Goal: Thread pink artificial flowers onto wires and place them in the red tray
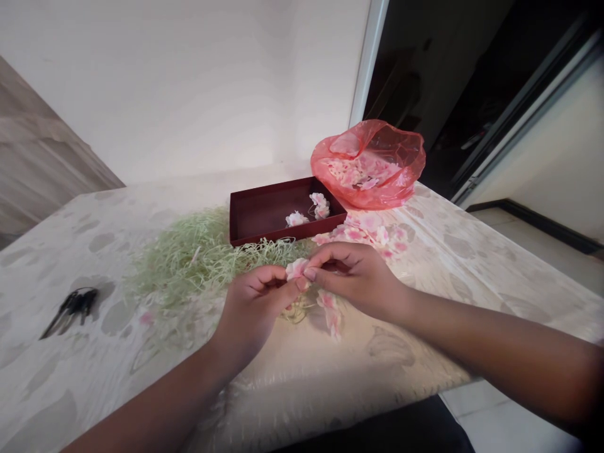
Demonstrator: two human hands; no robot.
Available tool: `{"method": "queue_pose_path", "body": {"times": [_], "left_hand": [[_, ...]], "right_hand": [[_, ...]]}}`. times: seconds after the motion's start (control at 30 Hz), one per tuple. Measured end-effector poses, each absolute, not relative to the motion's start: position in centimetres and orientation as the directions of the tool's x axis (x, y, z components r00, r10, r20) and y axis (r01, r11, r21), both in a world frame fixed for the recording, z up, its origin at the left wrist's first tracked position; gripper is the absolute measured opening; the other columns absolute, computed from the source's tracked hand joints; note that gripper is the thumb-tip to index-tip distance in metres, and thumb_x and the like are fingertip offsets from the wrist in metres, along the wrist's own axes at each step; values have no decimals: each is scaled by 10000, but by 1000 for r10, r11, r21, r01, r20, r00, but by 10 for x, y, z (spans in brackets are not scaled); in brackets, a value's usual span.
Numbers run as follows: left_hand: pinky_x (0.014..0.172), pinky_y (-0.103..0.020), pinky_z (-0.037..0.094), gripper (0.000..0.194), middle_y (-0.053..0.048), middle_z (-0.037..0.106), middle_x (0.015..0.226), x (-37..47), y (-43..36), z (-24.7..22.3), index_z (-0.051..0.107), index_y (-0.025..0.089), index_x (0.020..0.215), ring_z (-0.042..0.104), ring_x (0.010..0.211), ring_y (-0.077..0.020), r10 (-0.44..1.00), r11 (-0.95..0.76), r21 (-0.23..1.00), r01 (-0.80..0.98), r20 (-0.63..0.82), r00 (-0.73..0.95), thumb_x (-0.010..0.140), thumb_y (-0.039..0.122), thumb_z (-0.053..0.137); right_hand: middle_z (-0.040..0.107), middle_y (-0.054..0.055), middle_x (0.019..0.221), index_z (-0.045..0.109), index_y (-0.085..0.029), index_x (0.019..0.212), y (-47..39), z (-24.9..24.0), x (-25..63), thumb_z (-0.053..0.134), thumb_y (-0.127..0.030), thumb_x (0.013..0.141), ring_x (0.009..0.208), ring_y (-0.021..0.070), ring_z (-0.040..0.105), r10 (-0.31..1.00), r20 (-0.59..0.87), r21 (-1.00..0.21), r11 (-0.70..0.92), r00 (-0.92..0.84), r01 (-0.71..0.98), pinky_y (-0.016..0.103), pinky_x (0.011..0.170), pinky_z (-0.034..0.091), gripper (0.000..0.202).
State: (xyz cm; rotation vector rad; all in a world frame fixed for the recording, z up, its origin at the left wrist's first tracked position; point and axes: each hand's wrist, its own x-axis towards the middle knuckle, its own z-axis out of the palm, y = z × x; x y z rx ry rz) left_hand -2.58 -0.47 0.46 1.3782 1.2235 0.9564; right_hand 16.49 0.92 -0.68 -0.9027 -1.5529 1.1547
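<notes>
Between my two hands is a small pink-and-white artificial flower [297, 269], pinched from both sides. My left hand [255, 305] grips its left edge with thumb and forefinger. The fingertips of my right hand [358, 277] are closed on its right side. Just below my right hand, more pink flowers [330, 313] hang or lie over the table; I cannot tell whether they join the held one. Pale thin strands [296, 311] show under my fingers. Behind the hands stands a dark red open box [264, 211] with a few pink-white flowers [319, 206] inside at its right end.
Pale green shredded filler [184, 258] is heaped left of and before the box. A red plastic bag [410, 182] full of pink petals stands at the back right, with loose petals [377, 236] before it. Keys [73, 308] lie at left on the patterned tablecloth [155, 402].
</notes>
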Motion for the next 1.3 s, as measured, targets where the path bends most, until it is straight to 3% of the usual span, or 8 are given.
{"method": "queue_pose_path", "body": {"times": [0.3,0.43,0.63,0.9,1.07,1.3], "left_hand": [[488,-194,315,190,32,589,585,-25,-7,0,723,186,723,467,527,-76,988,23,988,151,-46,148,743,354,809],[544,-188,423,107,15,688,678,-26,-9,-1,766,221,818,571,598,-98,993,-14,993,115,0,114,742,290,796],[593,-165,484,81,30,720,706,-24,-7,1,775,250,830,634,647,-94,993,-66,994,82,57,104,759,213,769],[566,-178,450,95,25,698,696,-26,-7,-1,772,248,862,592,626,-94,989,-95,983,160,74,130,819,333,772],[564,-207,434,150,17,684,698,-27,-5,-1,750,237,852,581,636,-115,986,-106,972,208,76,145,842,387,751],[618,-238,464,156,4,703,802,-27,-7,-4,717,239,887,616,705,-140,977,-191,928,320,148,155,871,394,721]], "right_hand": [[716,69,862,732,-154,818,9,-7,164,752,-215,822,799,175,650,896,361,-919,389,-260,63,311,702,505,65],[707,55,841,712,-166,794,9,-8,165,761,-235,811,761,163,630,929,293,-952,305,-225,21,306,677,486,86],[714,63,859,709,-160,772,10,-3,165,805,-300,774,766,165,634,953,166,-985,147,-254,-90,306,685,485,170],[735,35,817,799,-190,809,13,0,165,886,-347,672,740,147,636,956,94,-991,64,-278,-115,276,679,509,226],[731,32,823,812,-207,810,12,1,166,881,-352,683,728,136,627,939,87,-988,38,-334,-150,263,667,514,205],[712,32,800,802,-184,797,12,0,166,925,-311,597,701,137,615,949,59,-992,22,-311,-124,259,632,500,267]]}}
